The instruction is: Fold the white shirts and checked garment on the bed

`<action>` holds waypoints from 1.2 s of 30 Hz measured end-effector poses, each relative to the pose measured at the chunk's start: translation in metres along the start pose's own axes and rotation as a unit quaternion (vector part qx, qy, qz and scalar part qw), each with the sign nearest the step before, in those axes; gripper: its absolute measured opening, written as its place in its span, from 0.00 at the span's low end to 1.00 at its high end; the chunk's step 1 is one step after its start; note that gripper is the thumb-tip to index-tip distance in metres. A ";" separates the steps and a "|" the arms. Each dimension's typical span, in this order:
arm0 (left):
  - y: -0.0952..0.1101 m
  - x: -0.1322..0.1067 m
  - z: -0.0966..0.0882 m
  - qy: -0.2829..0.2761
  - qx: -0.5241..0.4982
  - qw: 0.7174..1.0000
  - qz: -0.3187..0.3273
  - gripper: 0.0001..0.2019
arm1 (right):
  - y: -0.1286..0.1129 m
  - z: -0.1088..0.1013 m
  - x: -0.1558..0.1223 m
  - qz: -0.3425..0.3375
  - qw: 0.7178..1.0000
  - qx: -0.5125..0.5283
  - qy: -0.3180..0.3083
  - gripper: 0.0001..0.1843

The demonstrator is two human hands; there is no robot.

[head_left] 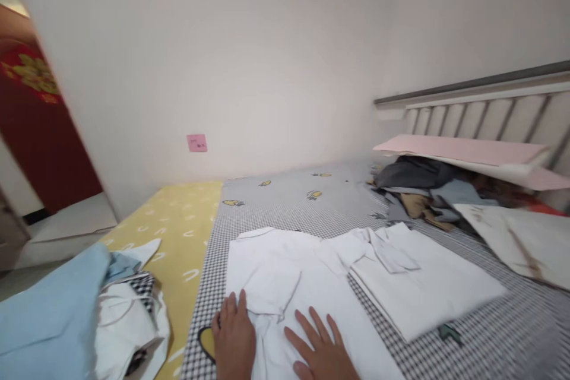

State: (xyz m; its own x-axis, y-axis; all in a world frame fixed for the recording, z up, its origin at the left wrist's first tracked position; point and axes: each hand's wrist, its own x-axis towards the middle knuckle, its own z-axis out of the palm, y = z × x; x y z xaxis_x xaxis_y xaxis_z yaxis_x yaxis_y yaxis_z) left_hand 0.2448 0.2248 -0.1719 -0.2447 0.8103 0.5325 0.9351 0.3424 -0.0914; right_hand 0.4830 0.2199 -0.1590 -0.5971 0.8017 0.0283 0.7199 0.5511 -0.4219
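A white shirt (307,285) lies spread over the checked bed sheet, with one sleeve folded in across its body. My left hand (234,332) rests on the shirt's left edge beside that sleeve, fingers stretched out. Flat on the lower part of the shirt is my right hand (319,347), its fingers spread apart. To the right sits a folded stack of white cloth (431,285), with the shirt's other sleeve or a thin white piece (394,249) over its upper left corner; which of these it is, I cannot tell. The shirt's near end runs out of view.
Light blue cloth (53,314) and crumpled white cloth (127,320) are heaped at the left. A yellow patterned sheet (189,214) borders the checked sheet (267,208). Dark clothes (414,173) lie under a pink board (463,148) by the headboard (485,119). A wall stands behind.
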 end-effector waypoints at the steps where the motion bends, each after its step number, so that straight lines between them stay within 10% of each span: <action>1: -0.001 0.001 -0.002 0.000 -0.003 1.000 0.001 0.27 | 0.000 0.000 -0.002 -0.001 1.000 0.006 0.007 0.28; 14: -0.013 -0.015 -0.035 -0.101 -0.102 0.989 -0.040 0.26 | -0.018 -0.005 -0.008 0.015 0.995 0.058 0.078 0.28; 25: -0.028 -0.154 -0.118 -0.167 -0.109 0.979 0.042 0.32 | -0.033 -0.025 -0.026 0.050 0.999 0.005 0.002 0.30; 31: -0.041 -0.280 -0.131 -0.155 -0.139 0.978 0.028 0.35 | -0.028 0.007 -0.122 -0.015 0.999 0.010 0.042 0.25; 36: -0.044 -0.357 -0.135 -0.129 -0.171 0.971 -0.104 0.36 | -0.032 0.023 -0.194 0.081 0.939 0.334 -0.021 0.27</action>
State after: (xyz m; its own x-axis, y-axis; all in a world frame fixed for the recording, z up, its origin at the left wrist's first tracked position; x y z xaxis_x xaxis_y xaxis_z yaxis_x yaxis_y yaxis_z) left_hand 0.3251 -0.1438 -0.2445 -0.4523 0.8478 0.2769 0.8784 0.3696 0.3031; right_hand 0.5678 0.0419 -0.1718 -0.5223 0.8450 -0.1147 0.4281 0.1436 -0.8923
